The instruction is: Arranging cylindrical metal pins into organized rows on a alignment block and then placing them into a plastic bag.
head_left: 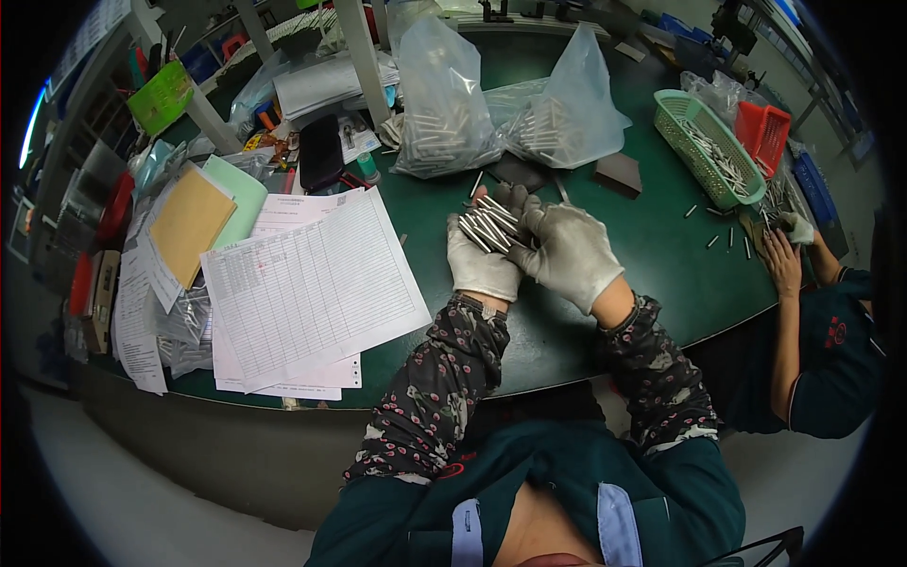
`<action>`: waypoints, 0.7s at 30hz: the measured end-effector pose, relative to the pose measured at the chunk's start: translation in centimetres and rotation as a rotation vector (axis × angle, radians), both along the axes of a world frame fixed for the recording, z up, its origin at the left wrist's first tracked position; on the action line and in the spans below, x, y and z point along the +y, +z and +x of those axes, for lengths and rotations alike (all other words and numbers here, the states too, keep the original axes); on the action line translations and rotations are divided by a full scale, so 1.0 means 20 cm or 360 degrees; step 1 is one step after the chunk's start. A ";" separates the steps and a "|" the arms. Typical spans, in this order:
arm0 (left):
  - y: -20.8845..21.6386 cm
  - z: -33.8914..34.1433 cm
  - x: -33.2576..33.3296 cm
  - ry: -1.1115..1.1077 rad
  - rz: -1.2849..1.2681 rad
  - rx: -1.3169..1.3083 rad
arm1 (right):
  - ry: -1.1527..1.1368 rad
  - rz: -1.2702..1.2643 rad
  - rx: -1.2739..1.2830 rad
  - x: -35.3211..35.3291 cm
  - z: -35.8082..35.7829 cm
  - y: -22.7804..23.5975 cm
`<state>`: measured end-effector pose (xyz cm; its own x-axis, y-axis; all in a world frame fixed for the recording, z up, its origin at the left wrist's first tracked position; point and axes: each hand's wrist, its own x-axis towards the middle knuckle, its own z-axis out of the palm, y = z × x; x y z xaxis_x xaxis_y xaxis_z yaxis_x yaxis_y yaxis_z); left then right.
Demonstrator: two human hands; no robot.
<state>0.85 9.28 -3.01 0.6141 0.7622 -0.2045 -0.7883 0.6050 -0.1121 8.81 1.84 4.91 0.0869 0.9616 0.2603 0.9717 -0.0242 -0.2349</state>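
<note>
A bundle of slim metal pins (489, 225) lies across the palm and fingers of my left hand (484, 267), which wears a pale glove with dark fingertips. From the right, my gloved right hand (573, 253) presses its fingers against the ends of the same pins. One pin (475, 184) sticks up apart from the bundle, near the left fingertips. Just beyond my hands stand two clear plastic bags, a left bag (440, 104) and a right bag (557, 104), both holding many similar pins. A dark flat block (618, 176) lies right of them.
Printed sheets (316, 283) and a brown envelope (192, 222) cover the left side of the green table (661, 274). A black phone (321, 151) lies behind them. At right stand a green basket (704, 151) of pins and a red basket (761, 137). A co-worker's hands (784, 260) handle pins there.
</note>
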 end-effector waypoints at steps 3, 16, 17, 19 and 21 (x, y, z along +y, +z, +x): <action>0.00 0.01 0.00 -0.0029 -0.0029 -0.0043 | -0.0117 -0.0009 0.0080 -0.02 0.02 -0.06; -0.08 -0.02 0.02 -0.0176 0.0223 -0.0209 | -0.0340 0.0430 0.0353 0.13 0.03 -0.07; -0.06 -0.02 0.00 -0.0162 0.0137 -0.0159 | -0.0338 0.0431 0.0352 0.14 0.03 -0.07; -0.04 0.01 -0.02 -0.0121 0.0131 -0.0086 | -0.0326 0.0960 0.0359 0.17 0.03 -0.05; -0.09 -0.02 -0.02 -0.0100 0.0332 -0.0200 | -0.0350 0.0625 0.0415 0.27 -0.08 -0.16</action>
